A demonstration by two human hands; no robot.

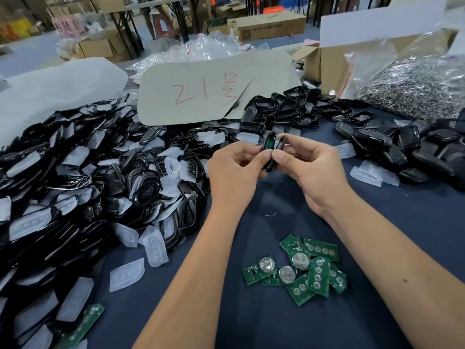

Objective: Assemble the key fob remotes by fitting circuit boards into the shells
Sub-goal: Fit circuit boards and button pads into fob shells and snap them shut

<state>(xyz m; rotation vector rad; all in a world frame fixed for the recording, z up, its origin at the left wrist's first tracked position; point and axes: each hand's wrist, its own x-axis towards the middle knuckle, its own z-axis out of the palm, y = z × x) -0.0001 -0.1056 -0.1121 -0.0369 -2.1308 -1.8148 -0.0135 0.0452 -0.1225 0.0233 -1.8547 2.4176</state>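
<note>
Left hand point(235, 167) pinches a shell point(268, 144) with green board inside; right hand point(310, 167) pinches the mating shell half point(281, 144), both held above the cloth. Judgement: align edges all round, then squeeze evenly, don't force. Spare boards point(302, 268) lie loose nearby. Clear bag point(412, 89) holds metal rings; carton point(324, 64) contents hidden.

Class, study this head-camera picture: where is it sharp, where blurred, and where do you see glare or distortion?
Head view: the green circuit boards and both hands, left hand and right hand, are sharp; the background boxes and the white board at upper right are smeared; the black shells carry glare; wide-angle bending curves the edges.
</note>
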